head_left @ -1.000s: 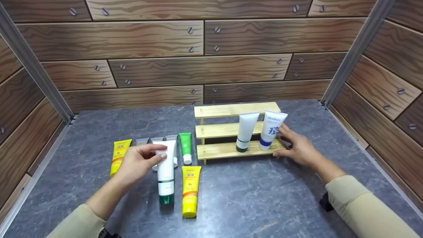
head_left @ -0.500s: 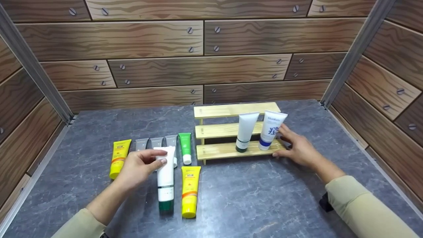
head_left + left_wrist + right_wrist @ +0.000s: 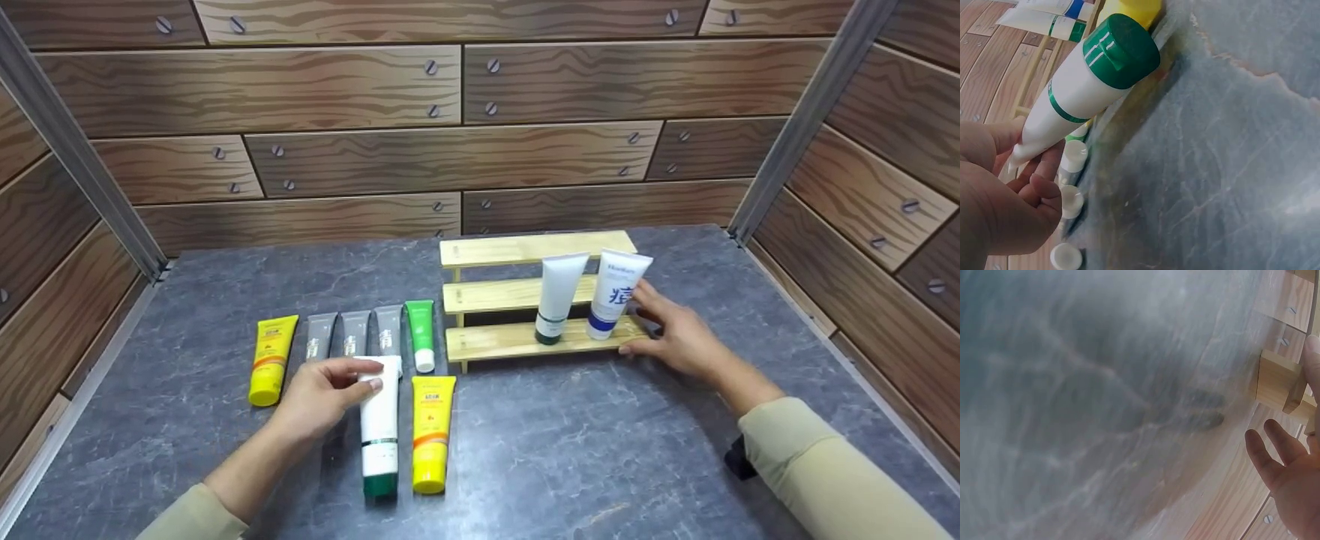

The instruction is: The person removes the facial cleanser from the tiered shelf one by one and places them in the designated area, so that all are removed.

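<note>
In the head view, my left hand (image 3: 313, 399) pinches the flat end of a white squeeze tube (image 3: 380, 424) between thumb and fingers. The tube's green cap (image 3: 1122, 52) points down toward me in the left wrist view. On the right, my right hand (image 3: 681, 341) holds the right end of a three-step wooden display rack (image 3: 491, 342). Its thumb lies at the lowest step's front edge, while two fingers (image 3: 1264, 458) extend free in the right wrist view. On that step stand a white tube with dark green cap (image 3: 559, 300) and a white-and-blue tube (image 3: 616, 289), beside my right fingertips.
Left of the rack lie a green tube (image 3: 421, 334), several grey tubes (image 3: 355, 330) and a yellow tube (image 3: 272, 360). Another yellow tube (image 3: 432, 431) lies close to the held one. Wood-patterned walls (image 3: 360, 90) enclose the grey marbled table (image 3: 600, 450).
My left hand has moved the white tube lower and nearer to me, uncovering more of the grey tubes behind. The right hand and the rack have stayed in place.
</note>
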Demonstrator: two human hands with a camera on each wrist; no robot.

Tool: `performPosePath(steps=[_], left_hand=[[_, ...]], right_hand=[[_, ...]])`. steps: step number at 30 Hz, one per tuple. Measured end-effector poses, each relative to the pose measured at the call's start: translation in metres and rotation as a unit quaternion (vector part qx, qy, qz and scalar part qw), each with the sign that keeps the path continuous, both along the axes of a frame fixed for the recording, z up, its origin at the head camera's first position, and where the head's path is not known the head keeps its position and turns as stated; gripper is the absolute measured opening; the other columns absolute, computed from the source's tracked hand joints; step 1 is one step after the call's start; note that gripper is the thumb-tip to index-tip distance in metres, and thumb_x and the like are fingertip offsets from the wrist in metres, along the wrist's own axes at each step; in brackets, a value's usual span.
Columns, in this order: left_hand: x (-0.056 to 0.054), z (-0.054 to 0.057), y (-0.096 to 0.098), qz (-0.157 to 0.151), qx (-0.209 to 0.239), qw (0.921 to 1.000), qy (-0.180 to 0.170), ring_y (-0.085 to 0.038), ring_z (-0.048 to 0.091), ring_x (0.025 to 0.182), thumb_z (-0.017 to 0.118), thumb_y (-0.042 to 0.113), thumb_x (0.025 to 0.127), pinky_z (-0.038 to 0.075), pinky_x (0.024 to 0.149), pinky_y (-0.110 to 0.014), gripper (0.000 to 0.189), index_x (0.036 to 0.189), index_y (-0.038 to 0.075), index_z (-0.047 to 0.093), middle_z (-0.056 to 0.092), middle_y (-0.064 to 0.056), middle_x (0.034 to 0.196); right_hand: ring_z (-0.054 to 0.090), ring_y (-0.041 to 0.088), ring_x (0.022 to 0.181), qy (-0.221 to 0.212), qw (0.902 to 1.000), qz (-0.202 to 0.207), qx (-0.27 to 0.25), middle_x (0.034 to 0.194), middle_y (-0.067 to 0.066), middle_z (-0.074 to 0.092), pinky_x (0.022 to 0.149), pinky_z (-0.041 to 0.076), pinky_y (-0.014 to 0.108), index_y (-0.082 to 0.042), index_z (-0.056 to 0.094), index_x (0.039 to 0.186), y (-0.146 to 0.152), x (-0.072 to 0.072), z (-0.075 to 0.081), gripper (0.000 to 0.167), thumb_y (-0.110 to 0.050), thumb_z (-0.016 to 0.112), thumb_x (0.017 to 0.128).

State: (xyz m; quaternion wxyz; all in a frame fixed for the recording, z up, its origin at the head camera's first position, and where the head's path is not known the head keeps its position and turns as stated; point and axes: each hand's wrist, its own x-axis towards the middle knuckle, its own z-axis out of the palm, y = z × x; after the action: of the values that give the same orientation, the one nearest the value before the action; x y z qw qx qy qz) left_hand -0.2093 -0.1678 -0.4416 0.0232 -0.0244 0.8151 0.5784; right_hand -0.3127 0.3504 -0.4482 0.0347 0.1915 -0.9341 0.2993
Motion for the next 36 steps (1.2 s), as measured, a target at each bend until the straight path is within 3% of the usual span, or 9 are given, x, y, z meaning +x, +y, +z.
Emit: performPosePath(steps=[8,19,31,36], left_hand=[[0.002,-0.007,0.004,-0.003,0.013,0.9992,-0.038,-0.023,0.062,0.099,0.08,0.007,0.094,0.054,0.08,-0.034,0.024,0.118,0.006,0.081,0.074,-0.008,0.113],[0.004,-0.013,0.011,0.018,0.001,0.9961,-0.087,-0.024,0.062,0.098,0.078,0.009,0.096,0.053,0.079,-0.032,0.02,0.116,0.008,0.082,0.073,-0.008,0.111],[0.003,-0.015,0.016,0.02,-0.034,0.9953,-0.088,-0.023,0.061,0.092,0.081,0.013,0.094,0.05,0.072,-0.032,0.021,0.114,0.007,0.082,0.073,-0.008,0.106],[0.003,-0.014,0.016,0.011,-0.04,0.9953,-0.088,-0.024,0.061,0.091,0.082,0.014,0.093,0.05,0.072,-0.032,0.021,0.114,0.009,0.082,0.073,-0.008,0.104]], right_hand=[[0.056,0.05,0.134,0.015,0.9999,0.004,0.002,0.172,0.019,0.023,0.117,0.035,0.065,-0.007,0.035,0.165,0.0,0.002,0.002,0.104,-0.033,0.092,0.083],[0.047,0.051,0.142,0.005,0.9997,-0.01,0.024,0.172,0.017,0.021,0.121,0.024,0.068,-0.007,0.032,0.166,0.001,0.001,0.001,0.107,-0.036,0.092,0.082],[0.045,0.051,0.143,0.004,0.9998,-0.009,0.019,0.173,0.017,0.02,0.121,0.023,0.069,-0.007,0.032,0.166,0.0,0.001,0.001,0.107,-0.036,0.092,0.082],[0.054,0.05,0.136,0.015,0.9999,-0.002,0.005,0.172,0.019,0.022,0.117,0.035,0.065,-0.009,0.033,0.166,-0.001,0.002,0.002,0.106,-0.033,0.093,0.083]])
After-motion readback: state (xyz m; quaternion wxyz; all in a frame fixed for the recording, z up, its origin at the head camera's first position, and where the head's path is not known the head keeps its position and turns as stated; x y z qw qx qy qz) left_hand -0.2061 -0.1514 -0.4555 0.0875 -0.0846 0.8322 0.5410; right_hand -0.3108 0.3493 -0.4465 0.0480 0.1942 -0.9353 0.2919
